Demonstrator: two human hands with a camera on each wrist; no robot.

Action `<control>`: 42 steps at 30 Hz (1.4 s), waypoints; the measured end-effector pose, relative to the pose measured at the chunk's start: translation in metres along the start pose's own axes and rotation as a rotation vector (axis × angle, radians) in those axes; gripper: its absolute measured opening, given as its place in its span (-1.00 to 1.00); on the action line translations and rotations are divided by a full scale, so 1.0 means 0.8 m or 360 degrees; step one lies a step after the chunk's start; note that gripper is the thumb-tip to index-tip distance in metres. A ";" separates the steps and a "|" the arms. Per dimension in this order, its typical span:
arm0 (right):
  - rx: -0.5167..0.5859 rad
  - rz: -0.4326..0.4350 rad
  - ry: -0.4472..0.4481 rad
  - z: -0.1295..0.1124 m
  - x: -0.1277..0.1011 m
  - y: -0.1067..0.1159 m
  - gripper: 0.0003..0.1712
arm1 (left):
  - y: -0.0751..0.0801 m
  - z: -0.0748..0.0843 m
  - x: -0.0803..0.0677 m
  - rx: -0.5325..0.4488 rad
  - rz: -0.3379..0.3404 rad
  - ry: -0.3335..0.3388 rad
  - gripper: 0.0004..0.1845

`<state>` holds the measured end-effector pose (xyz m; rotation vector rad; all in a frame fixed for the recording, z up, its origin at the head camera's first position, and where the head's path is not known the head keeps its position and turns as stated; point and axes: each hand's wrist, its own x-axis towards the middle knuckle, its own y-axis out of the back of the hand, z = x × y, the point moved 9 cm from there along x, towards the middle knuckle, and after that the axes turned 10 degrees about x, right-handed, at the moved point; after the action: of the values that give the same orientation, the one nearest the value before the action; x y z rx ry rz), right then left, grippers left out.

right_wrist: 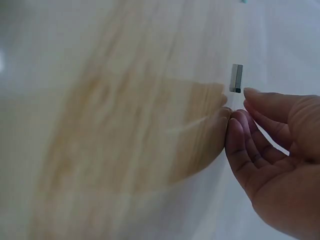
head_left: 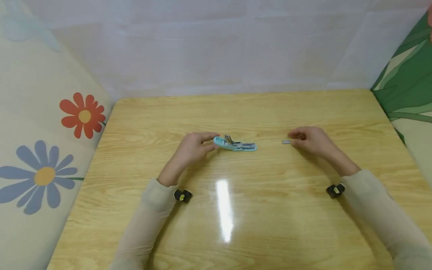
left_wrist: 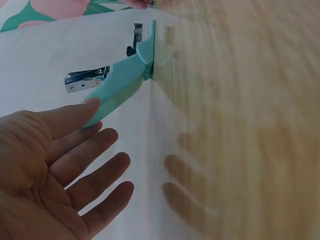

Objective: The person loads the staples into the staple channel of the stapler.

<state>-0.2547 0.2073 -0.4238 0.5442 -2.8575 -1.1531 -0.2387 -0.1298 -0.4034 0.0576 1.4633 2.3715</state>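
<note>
A mint-green stapler (head_left: 228, 144) lies opened out on the table, its metal inner parts showing. In the left wrist view its near end is tilted up off the tabletop. My left hand (head_left: 195, 147) pinches that end, with the thumb (left_wrist: 80, 116) on it and the other fingers spread below. To the right is a small grey strip of staples (right_wrist: 236, 78) on the table. My right hand (head_left: 311, 139) is just beside the strip, fingers loosely bent, thumb tip (right_wrist: 251, 92) right at the strip's near end.
The wood-grain table (head_left: 270, 210) reflects a bright light streak. A pale wall covering (head_left: 216, 48) rises behind it, and a flower-printed panel (head_left: 44, 112) stands at the left. Another panel with green leaves (head_left: 410, 80) is at the right. Small dark devices sit at both wrists.
</note>
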 end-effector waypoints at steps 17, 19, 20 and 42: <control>-0.0162 0.0019 0.0128 -0.009 0.014 -0.015 -0.80 | 0.003 0.002 -0.002 0.0045 0.0000 0.0032 -0.55; -0.0173 0.0034 0.0143 -0.011 0.014 -0.014 -0.82 | 0.005 0.003 -0.002 0.0049 0.0005 0.0030 -0.55; -0.0174 0.0041 0.0152 -0.012 0.014 -0.013 -0.83 | 0.005 0.004 -0.002 0.0047 0.0009 0.0026 -0.56; -0.0154 0.0139 0.0149 -0.016 0.007 0.009 -0.80 | 0.004 0.003 0.000 0.0010 0.0028 0.0066 -0.59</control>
<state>-0.2605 0.2012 -0.4102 0.4518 -2.7017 -1.2100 -0.2387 -0.1291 -0.3996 0.0230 1.4954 2.3958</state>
